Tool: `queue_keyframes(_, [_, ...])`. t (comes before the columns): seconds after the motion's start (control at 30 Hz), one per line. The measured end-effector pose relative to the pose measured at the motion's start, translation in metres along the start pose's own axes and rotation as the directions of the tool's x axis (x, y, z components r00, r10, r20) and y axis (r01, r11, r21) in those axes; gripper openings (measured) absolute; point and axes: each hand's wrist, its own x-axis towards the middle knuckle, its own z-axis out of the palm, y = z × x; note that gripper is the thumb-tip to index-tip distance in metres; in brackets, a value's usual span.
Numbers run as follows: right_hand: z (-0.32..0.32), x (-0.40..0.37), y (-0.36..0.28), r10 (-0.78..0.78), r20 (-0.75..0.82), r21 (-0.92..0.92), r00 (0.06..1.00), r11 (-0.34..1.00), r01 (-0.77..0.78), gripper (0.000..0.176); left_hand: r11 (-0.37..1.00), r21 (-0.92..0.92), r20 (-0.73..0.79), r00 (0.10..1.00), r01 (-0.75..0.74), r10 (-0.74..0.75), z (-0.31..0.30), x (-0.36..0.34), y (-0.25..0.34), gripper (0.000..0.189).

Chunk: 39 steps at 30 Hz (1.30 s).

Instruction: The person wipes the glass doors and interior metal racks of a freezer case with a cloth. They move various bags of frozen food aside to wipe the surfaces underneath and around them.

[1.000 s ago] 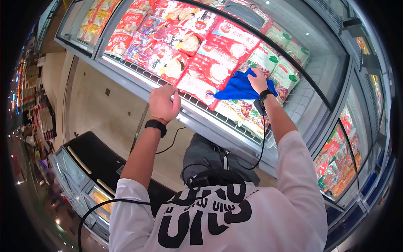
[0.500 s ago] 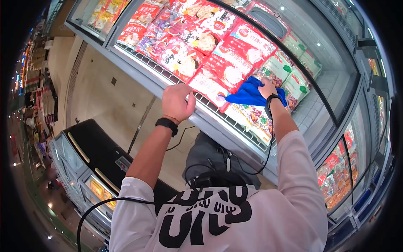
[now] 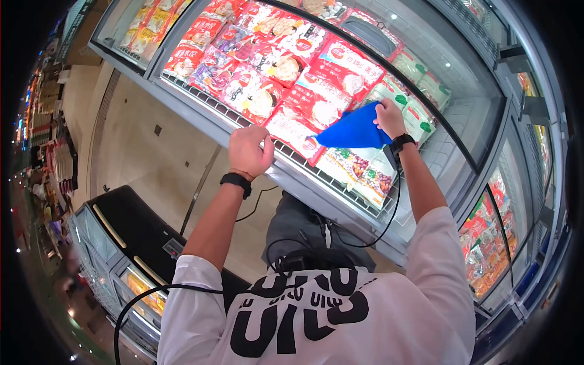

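Note:
My right hand [image 3: 390, 118] is closed on one corner of a blue cloth [image 3: 359, 128]. The cloth hangs stretched into a triangle over bags of frozen food, its pointed end toward my left hand. Beneath it lie white bags with printed pictures [image 3: 356, 169] and a red bag [image 3: 293, 131]. My left hand [image 3: 249, 151] is curled at the front rim of the freezer [image 3: 201, 118], to the left of the cloth. Its fingers are folded, and what is inside them, if anything, is hidden.
Red and white food bags [image 3: 255, 91] fill the freezer behind a wire rack. A glass lid frame [image 3: 426, 106] with a grey handle [image 3: 369, 35] crosses the far side. A black cable [image 3: 395, 201] hangs near my right arm. Another freezer [image 3: 125, 228] stands at left.
My right hand has raised its corner of the blue cloth slightly, and the bunched cloth is now pulled out flat. My left hand stays at the freezer rim. The view has shifted a little.

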Motion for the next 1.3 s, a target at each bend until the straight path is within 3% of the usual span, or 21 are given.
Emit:
queue_keyframes(0.07, [-0.017,-0.007,-0.023,-0.210,0.022,0.077,0.978,0.975,0.207,0.025,1.000,-0.011,-0.011,1.000,-0.006,0.006,0.001,0.000,0.000,0.009])
queue_keyframes(0.13, [-0.034,-0.008,-0.038,-0.426,-0.027,0.033,0.904,0.904,0.427,0.023,1.000,-0.021,-0.024,1.000,-0.013,0.012,0.002,-0.002,-0.001,0.009])
queue_keyframes(0.4, [-0.089,-0.100,-0.112,-0.613,-0.101,0.253,0.784,0.746,0.616,0.018,0.999,0.027,0.021,0.999,0.028,-0.029,0.002,-0.003,-0.001,0.010])
queue_keyframes(0.47, [-0.092,-0.113,-0.109,-0.714,-0.085,0.086,0.695,0.690,0.719,0.019,0.999,0.016,0.019,0.999,0.028,-0.029,0.002,-0.003,0.000,0.010])
queue_keyframes(0.5, [-0.091,-0.107,-0.096,-0.768,-0.058,0.085,0.638,0.633,0.770,0.019,0.999,0.007,0.016,0.999,0.032,-0.033,0.002,-0.002,0.000,0.011])
queue_keyframes(0.53, [-0.088,-0.104,-0.082,-0.765,-0.060,0.086,0.641,0.636,0.767,0.019,1.000,0.007,0.020,0.999,0.030,-0.030,0.002,-0.002,0.001,0.011])
queue_keyframes(0.63, [-0.078,-0.111,-0.043,-0.821,0.113,-0.121,0.560,0.548,0.828,0.016,1.000,0.010,-0.007,1.000,-0.010,0.010,0.002,0.000,0.001,0.010])
queue_keyframes(0.67, [-0.075,-0.105,-0.018,-0.798,0.246,-0.165,0.550,0.525,0.835,0.018,1.000,-0.007,0.007,1.000,-0.002,0.002,0.001,0.001,0.001,0.010])
queue_keyframes(0.7, [-0.070,-0.098,0.015,-0.708,0.373,-0.216,0.600,0.562,0.798,0.019,1.000,-0.024,0.022,1.000,0.008,-0.008,0.000,0.000,0.002,0.010])
queue_keyframes(0.73, [-0.073,-0.097,0.036,-0.452,0.573,-0.277,0.684,0.679,0.680,0.022,1.000,-0.022,0.025,1.000,0.011,-0.010,0.000,0.000,0.002,0.010])
queue_keyframes(0.77, [-0.072,-0.086,0.067,-0.170,0.715,-0.405,0.679,0.690,0.600,0.025,1.000,-0.019,0.025,0.999,0.024,-0.023,0.001,0.001,0.002,0.010])
queue_keyframes(0.8, [-0.073,-0.085,0.073,-0.007,0.749,-0.459,0.662,0.716,0.526,0.025,0.999,-0.019,0.028,0.999,0.038,-0.037,0.001,0.000,0.003,0.011])
queue_keyframes(0.87, [-0.068,-0.083,0.091,0.093,0.672,-0.579,0.734,0.684,0.443,0.028,0.999,-0.016,0.033,0.998,0.045,-0.045,0.001,0.000,0.004,0.011])
queue_keyframes(0.9, [-0.059,-0.072,0.109,0.093,0.674,-0.577,0.733,0.685,0.444,0.028,0.999,-0.013,0.037,0.998,0.052,-0.052,0.000,0.001,0.004,0.011])
queue_keyframes(0.97, [-0.041,-0.049,0.144,-0.243,0.671,-0.364,0.701,0.716,0.596,0.029,0.999,-0.014,0.031,0.998,0.047,-0.046,0.001,-0.002,0.005,0.010])
queue_keyframes(1.0, [-0.038,-0.050,0.130,-0.243,0.669,-0.363,0.702,0.717,0.595,0.029,0.999,-0.016,0.015,0.999,0.031,-0.030,0.001,0.000,0.004,0.010])
queue_keyframes(1.07, [-0.020,-0.052,0.097,-0.225,0.440,-0.342,0.869,0.853,0.394,0.039,0.999,-0.010,0.030,0.999,0.035,-0.035,0.000,0.001,0.004,0.010])
queue_keyframes(1.1, [-0.008,-0.048,0.091,-0.227,0.440,-0.340,0.869,0.854,0.395,0.039,0.999,-0.005,0.045,0.998,0.047,-0.047,0.000,0.001,0.004,0.009])
queue_keyframes(1.17, [0.019,-0.034,0.087,-0.257,0.184,-0.318,0.949,0.898,0.305,0.056,0.999,-0.008,0.036,0.999,0.036,-0.036,0.000,0.002,0.003,0.009])
queue_keyframes(1.2, [0.030,-0.022,0.083,-0.206,0.210,-0.286,0.956,0.922,0.261,0.072,0.999,-0.015,0.029,0.999,0.029,-0.028,0.000,0.001,0.003,0.009])
queue_keyframes(1.3, [0.058,-0.013,0.066,-0.182,0.052,-0.358,0.982,0.915,0.189,0.063,1.000,0.009,0.016,1.000,0.001,-0.001,0.000,0.001,0.002,0.010])
